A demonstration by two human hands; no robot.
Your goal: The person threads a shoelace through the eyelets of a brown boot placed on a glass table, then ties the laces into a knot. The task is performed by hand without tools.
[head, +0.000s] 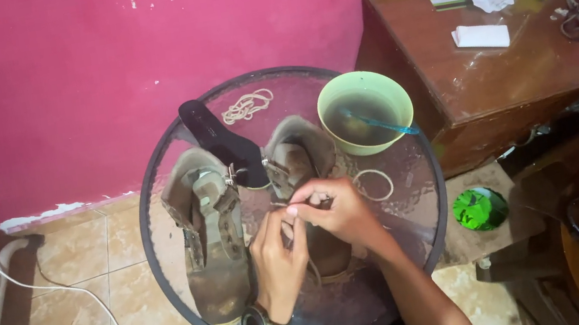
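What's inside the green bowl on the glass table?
The green bowl holds murky liquid with a blue-handled tool leaning in it, handle over the rim. Its lower end is hidden below the liquid, so I can't tell what kind it is.

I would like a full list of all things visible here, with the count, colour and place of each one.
boots: two, brown, side by side on the table
glass table: one, round, dark rim
insole: one, black, behind the boots
lace: one, beige, coiled at the far edge
bowl: one, green, with a blue brush
wooden cabinet: one, brown, right
white cable: one, on the floor tiles
left hand: at the right boot, wristwatch
right hand: pinching a lace there
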